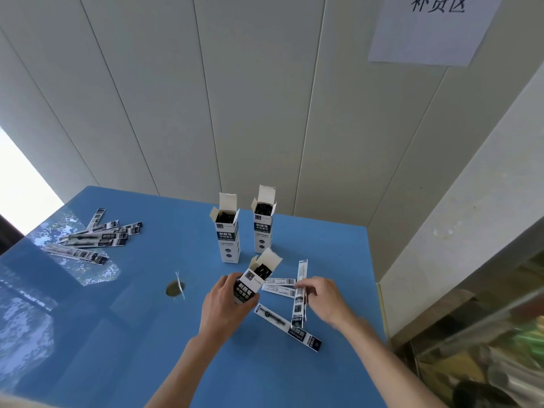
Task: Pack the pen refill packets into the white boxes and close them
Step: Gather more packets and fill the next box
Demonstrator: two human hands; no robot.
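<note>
The tilted white cardboard box with dark label (255, 280), its top flap open, is gripped around the lower body by the left hand (225, 307). One long clear-plastic pen refill packet (299, 293) is pinched by the right hand (321, 295), just beside the box. It should be turned end-first and slid through the open mouth, with the box kept steady. Further packets lie on the blue table (147, 334).
</note>
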